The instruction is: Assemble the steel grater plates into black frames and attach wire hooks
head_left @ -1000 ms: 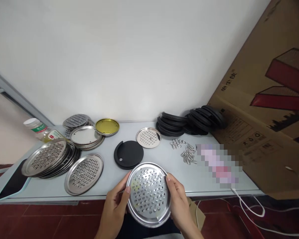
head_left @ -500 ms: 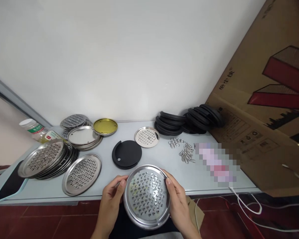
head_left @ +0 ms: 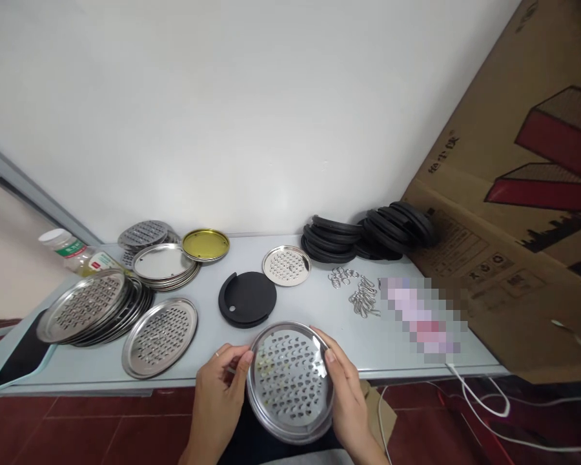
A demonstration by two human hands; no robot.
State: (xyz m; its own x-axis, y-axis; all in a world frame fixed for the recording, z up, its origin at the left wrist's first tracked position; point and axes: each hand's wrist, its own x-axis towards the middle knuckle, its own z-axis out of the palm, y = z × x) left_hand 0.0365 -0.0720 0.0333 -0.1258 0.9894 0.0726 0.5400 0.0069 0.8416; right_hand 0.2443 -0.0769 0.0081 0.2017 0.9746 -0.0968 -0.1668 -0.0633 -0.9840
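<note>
A round metal grater [head_left: 293, 378] with a raised rim is held over the table's front edge, its toothed face toward me. My right hand [head_left: 347, 391] grips its right rim, thumb on the face and fingers behind. At the upper left rim, my left hand [head_left: 223, 391] is closed, thumb and index finger pinched together at the edge. Just beyond lies a black round plate [head_left: 249, 297] with a partial rim and a small hole. A smaller grater disc [head_left: 287, 266] touches that plate. Another round grater [head_left: 161, 337] lies to the left.
Stacked graters [head_left: 84, 307] stand at the left, near plain metal discs [head_left: 164, 261], a gold disc [head_left: 205, 244] and a bottle [head_left: 70, 252]. Black plates [head_left: 332, 239] are piled at the back right. Small metal rings and clips [head_left: 363, 297] lie before them, beside a cardboard box [head_left: 465, 258].
The held grater has shifted slightly to the right and turned a little. My left fingers have moved with it and pinch at its upper left rim. The right hand keeps its grip.
</note>
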